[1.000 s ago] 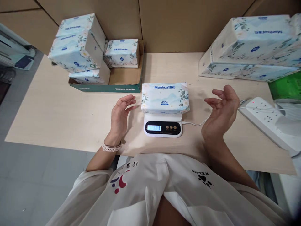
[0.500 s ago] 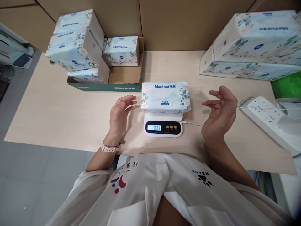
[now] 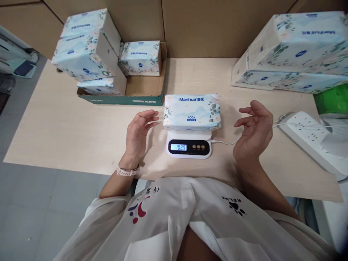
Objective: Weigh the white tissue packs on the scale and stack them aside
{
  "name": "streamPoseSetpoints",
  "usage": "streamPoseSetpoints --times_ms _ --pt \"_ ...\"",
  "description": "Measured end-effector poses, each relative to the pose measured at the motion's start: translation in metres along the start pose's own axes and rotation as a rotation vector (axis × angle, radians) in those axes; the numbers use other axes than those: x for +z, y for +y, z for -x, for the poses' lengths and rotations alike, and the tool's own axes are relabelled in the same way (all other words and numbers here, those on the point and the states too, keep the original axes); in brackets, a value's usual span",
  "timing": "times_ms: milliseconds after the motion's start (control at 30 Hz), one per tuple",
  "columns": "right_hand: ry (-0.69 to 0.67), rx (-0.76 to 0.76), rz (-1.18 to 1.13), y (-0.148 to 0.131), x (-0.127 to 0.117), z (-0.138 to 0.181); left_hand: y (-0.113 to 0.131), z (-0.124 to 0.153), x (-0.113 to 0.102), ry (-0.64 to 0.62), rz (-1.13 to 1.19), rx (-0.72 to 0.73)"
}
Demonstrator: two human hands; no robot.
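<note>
A tissue pack (image 3: pixel 191 111) with blue Manhua print lies flat on a white digital scale (image 3: pixel 189 156). The scale's lit display (image 3: pixel 178 147) reads about 102.9, and gold buttons sit beside it. To the left of the pack, my left hand (image 3: pixel 138 135) is open, fingers curved towards it without touching. On the other side my right hand (image 3: pixel 254 130) is also open, with loosely bent fingers and a gap between it and the pack. Neither hand holds anything. A thin white cable (image 3: pixel 227 143) runs from the scale's right side and passes behind my right hand.
At the back left a green-sided cardboard tray (image 3: pixel 144 100) holds several tissue packs (image 3: pixel 84 54), some stacked. More tissue packs (image 3: pixel 299 43) are piled at the back right. A white power strip (image 3: pixel 312 141) lies at the right beside a green object (image 3: pixel 331 99).
The scale's reading has gone from about 103.1 to 102.9. Both hands stay almost still, and the tissue pack remains in place on the scale.
</note>
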State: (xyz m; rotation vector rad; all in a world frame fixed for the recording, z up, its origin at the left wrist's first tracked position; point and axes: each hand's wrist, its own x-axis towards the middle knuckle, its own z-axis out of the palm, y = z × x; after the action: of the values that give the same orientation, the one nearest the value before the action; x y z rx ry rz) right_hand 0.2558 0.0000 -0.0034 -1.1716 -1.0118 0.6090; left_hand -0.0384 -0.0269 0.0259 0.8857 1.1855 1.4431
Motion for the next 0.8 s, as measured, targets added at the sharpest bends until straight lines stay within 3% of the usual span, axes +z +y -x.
streamPoseSetpoints --times_ms 800 --pt "-0.037 0.064 -0.006 -0.0085 0.0005 0.0019 0.001 -0.0004 -0.0006 0.007 0.014 -0.009"
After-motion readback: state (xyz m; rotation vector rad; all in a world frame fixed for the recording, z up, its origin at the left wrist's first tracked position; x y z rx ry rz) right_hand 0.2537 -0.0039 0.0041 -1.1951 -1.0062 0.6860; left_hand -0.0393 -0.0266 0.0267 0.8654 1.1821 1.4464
